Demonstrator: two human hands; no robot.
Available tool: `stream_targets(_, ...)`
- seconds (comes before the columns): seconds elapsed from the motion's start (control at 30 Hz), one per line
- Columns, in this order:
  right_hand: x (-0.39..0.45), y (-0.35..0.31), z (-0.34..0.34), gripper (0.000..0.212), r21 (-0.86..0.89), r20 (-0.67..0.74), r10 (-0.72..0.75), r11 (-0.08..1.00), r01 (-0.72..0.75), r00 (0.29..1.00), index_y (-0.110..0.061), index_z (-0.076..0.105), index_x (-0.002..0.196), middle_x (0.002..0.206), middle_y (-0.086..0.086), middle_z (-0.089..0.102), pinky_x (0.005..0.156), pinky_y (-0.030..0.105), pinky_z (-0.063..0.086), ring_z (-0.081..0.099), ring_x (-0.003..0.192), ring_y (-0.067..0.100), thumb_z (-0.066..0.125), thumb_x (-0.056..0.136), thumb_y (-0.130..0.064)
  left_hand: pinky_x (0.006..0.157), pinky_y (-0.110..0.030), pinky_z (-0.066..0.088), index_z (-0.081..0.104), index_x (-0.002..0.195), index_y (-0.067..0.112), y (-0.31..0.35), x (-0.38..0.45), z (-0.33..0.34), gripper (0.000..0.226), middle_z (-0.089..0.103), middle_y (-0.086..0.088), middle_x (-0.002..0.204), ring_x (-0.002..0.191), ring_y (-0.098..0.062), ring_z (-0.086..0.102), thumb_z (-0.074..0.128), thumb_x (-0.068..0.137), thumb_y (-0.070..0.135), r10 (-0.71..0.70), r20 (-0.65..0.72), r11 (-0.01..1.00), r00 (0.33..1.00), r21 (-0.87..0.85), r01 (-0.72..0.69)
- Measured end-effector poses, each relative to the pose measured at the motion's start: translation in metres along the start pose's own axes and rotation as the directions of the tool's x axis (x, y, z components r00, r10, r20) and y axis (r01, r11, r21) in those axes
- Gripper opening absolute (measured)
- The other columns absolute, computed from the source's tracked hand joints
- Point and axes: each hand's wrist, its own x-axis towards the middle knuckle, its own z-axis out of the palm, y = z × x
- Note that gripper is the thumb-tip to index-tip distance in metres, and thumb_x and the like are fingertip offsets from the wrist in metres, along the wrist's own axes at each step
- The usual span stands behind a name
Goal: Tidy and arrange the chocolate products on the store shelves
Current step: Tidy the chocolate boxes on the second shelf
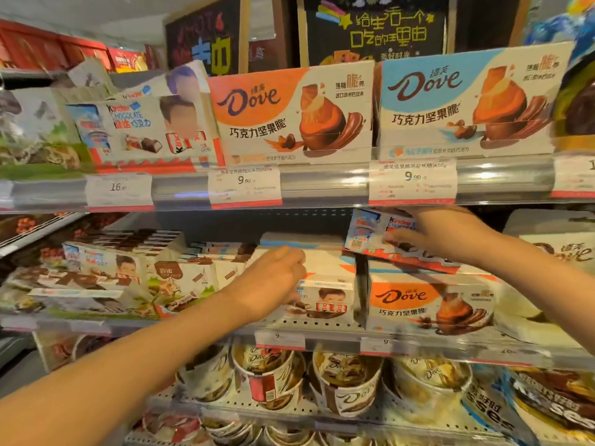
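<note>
On the middle shelf (322, 321), my left hand (273, 280) has its fingers curled round the top edge of a white Kinder chocolate box (328, 297). My right hand (441, 233) grips a second Kinder box (370, 235), held tilted just under the upper shelf, above an orange Dove box (428, 304). On the upper shelf stand an orange Dove display box (289, 114), a blue Dove display box (467, 98) and a Kinder display carton (145, 130).
More Kinder boxes (106, 268) and small brown cartons (180, 281) lie untidily at the left of the middle shelf. Dove tubs (347, 384) fill the shelf below. Price tags (244, 185) hang on the upper shelf rail. Chalkboard signs (376, 27) stand behind.
</note>
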Motion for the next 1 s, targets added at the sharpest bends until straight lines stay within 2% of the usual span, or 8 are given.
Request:
stream_targets(0.17, -0.003, -0.019, 0.007, 0.049, -0.058, -0.201, -0.065, 0.997, 0.054, 0.977, -0.017, 0.05, 0.132, 0.129, 0.009, 0.056, 0.081, 0.036, 0.045, 0.052, 0.116, 0.033, 0.06, 0.087, -0.033, 0.103, -0.034, 0.035, 0.056, 0.121, 0.011, -0.012, -0.001, 0.003, 0.037, 0.045, -0.005, 0.132, 0.12, -0.02, 0.037, 0.049, 0.094, 0.035, 0.101, -0.019, 0.994, 0.995, -0.033, -0.102)
stream_targets(0.27, -0.004, -0.025, 0.013, 0.042, -0.043, -0.3, -0.07, 0.997, 0.059, 0.951, -0.008, 0.059, 0.121, 0.116, 0.016, 0.064, 0.078, 0.042, 0.049, 0.058, 0.105, 0.039, 0.067, 0.082, -0.023, 0.1, -0.031, 0.031, 0.053, 0.123, 0.011, -0.014, 0.005, 0.005, 0.041, 0.043, -0.003, 0.13, 0.116, -0.018, 0.035, 0.048, 0.093, 0.039, 0.093, -0.006, 0.995, 0.996, -0.028, -0.093)
stream_targets(0.53, -0.014, -0.052, 0.029, 0.04, -0.1, -0.47, -0.083, 0.994, 0.041, 0.879, -0.004, 0.063, 0.111, 0.098, 0.019, 0.068, 0.061, 0.042, 0.052, 0.064, 0.083, 0.042, 0.075, 0.073, -0.004, 0.105, -0.031, 0.011, 0.041, 0.137, 0.012, -0.026, -0.003, 0.016, 0.045, 0.026, -0.003, 0.148, 0.134, -0.021, 0.018, 0.047, 0.095, 0.026, 0.165, -0.07, 0.984, 0.984, -0.062, -0.17)
stream_targets(0.63, -0.019, -0.067, 0.035, 0.037, -0.147, -0.52, -0.104, 0.989, 0.031, 0.848, -0.003, 0.062, 0.101, 0.093, 0.017, 0.066, 0.056, 0.038, 0.05, 0.062, 0.08, 0.04, 0.077, 0.068, 0.001, 0.107, -0.035, 0.019, 0.04, 0.137, 0.012, -0.028, -0.001, 0.011, 0.044, 0.03, -0.005, 0.146, 0.132, -0.024, 0.023, 0.049, 0.095, 0.02, 0.191, -0.048, 0.98, 0.98, -0.041, -0.193)
stream_targets(0.73, -0.022, -0.077, 0.037, 0.021, -0.215, -0.529, -0.162, 0.975, 0.053, 0.833, -0.007, 0.057, 0.1, 0.091, 0.014, 0.063, 0.055, 0.036, 0.048, 0.059, 0.078, 0.036, 0.061, 0.08, -0.014, 0.101, -0.038, 0.036, 0.053, 0.123, 0.012, -0.035, 0.008, 0.009, 0.036, 0.049, -0.007, 0.131, 0.12, -0.025, 0.041, 0.058, 0.089, 0.023, 0.261, -0.066, 0.965, 0.963, -0.015, -0.263)
stream_targets(0.8, -0.024, -0.084, 0.036, 0.023, -0.228, -0.527, -0.178, 0.972, 0.063, 0.831, -0.009, 0.055, 0.101, 0.09, 0.013, 0.062, 0.054, 0.033, 0.046, 0.058, 0.077, 0.034, 0.049, 0.084, -0.024, 0.095, -0.038, 0.042, 0.056, 0.115, 0.01, -0.038, 0.009, 0.008, 0.03, 0.056, -0.007, 0.12, 0.112, -0.024, 0.049, 0.059, 0.089, 0.025, 0.282, -0.089, 0.957, 0.955, -0.048, -0.287)
stream_targets(0.9, -0.027, -0.092, 0.036, 0.022, -0.236, -0.524, -0.146, 0.971, 0.021, 0.839, -0.008, 0.057, 0.103, 0.093, 0.013, 0.062, 0.056, 0.033, 0.046, 0.059, 0.079, 0.034, 0.056, 0.083, -0.02, 0.075, -0.036, 0.046, 0.051, 0.11, 0.007, -0.042, 0.007, -0.002, 0.024, 0.061, -0.012, 0.105, 0.095, -0.027, 0.056, 0.053, 0.093, 0.024, 0.268, -0.12, 0.943, 0.956, -0.171, -0.286)
stream_targets(1.0, -0.029, -0.099, 0.037, 0.022, -0.259, -0.512, -0.124, 0.966, -0.015, 0.85, -0.004, 0.062, 0.102, 0.093, 0.014, 0.064, 0.056, 0.035, 0.047, 0.06, 0.079, 0.034, 0.061, 0.083, -0.016, 0.061, -0.037, 0.046, 0.041, 0.116, 0.009, -0.048, 0.003, -0.019, 0.027, 0.062, -0.014, 0.095, 0.078, -0.026, 0.057, 0.045, 0.096, 0.026, 0.262, -0.137, 0.922, 0.955, -0.255, -0.29)
